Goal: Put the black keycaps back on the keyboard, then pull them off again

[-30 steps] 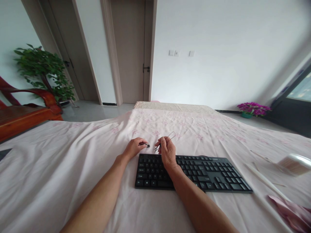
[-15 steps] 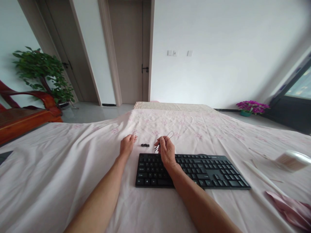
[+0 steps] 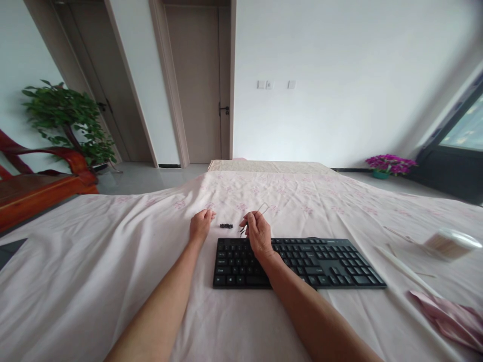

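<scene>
**Your right hand (image 3: 257, 232) grips a thin bent-wire tool with dark tips (image 3: 265, 210); left hand (image 3: 200, 224) curled**

Tool sits pinched in your right fingers, wire loop angled up and away, tips low over the back edge of the long black plastic keyboard (image 3: 332, 264). Your left fingers are folded in; can't tell if they hold anything. Small black pieces (image 3: 226, 225) lie in a row on the pale pink floral cloth (image 3: 204, 317), between your hands, just beyond the keyboard.

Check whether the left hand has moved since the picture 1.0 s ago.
Yes, leftward: the left hand reached past the far left corner of the keyboard then; now it stops just left of that corner, apart from the small black pieces.
</scene>
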`<state>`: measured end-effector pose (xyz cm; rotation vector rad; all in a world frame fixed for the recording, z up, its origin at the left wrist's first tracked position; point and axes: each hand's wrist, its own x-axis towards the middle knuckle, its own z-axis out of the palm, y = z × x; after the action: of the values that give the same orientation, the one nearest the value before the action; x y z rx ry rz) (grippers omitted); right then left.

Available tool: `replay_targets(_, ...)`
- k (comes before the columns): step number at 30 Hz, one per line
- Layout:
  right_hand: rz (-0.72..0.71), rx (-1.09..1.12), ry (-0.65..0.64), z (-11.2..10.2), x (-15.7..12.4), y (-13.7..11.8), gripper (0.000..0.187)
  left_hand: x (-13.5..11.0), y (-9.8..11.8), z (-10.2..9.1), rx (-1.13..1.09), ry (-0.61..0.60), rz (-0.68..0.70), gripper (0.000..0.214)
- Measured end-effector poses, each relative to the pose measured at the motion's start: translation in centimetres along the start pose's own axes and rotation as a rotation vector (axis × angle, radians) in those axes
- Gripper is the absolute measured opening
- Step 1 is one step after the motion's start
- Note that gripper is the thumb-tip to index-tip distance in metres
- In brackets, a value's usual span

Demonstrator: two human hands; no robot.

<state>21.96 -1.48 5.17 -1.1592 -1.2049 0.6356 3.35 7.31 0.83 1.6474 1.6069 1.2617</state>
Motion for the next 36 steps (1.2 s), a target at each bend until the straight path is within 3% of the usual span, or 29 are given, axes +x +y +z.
replay_targets(25,0.024,0.128,-0.039,-0.4,0.3,-1.0,0.037,-0.4,0.9,-0.3,-0.15,0.118,-0.006,0.047)
replay_targets(32,0.074,0.097,-0.072,-2.7,2.3,-0.9,0.038,-2.5,3.0,-0.7,-0.145,0.137,0.168,0.042)
replay_targets(36,0.032,0.03,-0.178,-3.6,1.9,-1.0,0.04,-4.0,5.3,-0.4,-0.141,0.0,0.227,0.037)
